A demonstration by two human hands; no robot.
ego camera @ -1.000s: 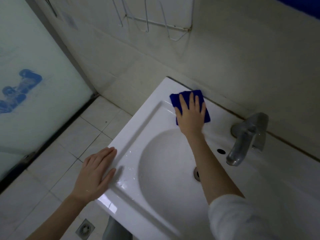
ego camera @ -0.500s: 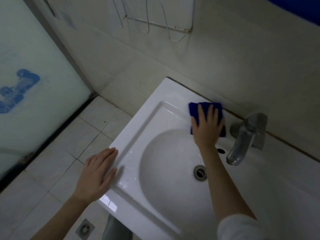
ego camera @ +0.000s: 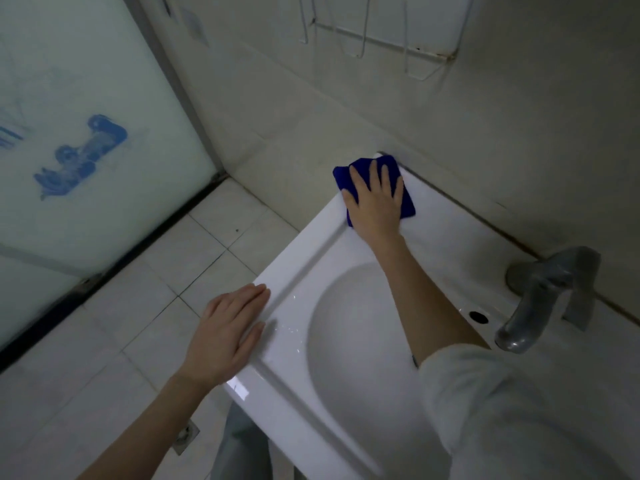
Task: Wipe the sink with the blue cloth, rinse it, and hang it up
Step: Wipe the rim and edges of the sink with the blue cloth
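While the right hand (ego camera: 375, 202) is laid flat, fingers straight and slightly spread, the cloth (ego camera: 342, 178) is pressed under its palm onto the far left corner of the sink (ego camera: 304, 258), close against the wall. Blue edges show around the fingers. The right forearm is stretched across the bowl, with its white sleeve (ego camera: 502, 403) pushed up near the elbow. The left hand (ego camera: 228, 334) is rested open on the sink's near left rim, fingers straight and together, nothing held.

Two hands and one cloth are counted. One grey tap (ego camera: 540, 296) is mounted at the back right, with one overflow hole (ego camera: 478, 316) just beside its spout. One wire rack (ego camera: 381, 32) is fixed to the wall above, and one drain (ego camera: 187, 438) is set in the tiled floor.
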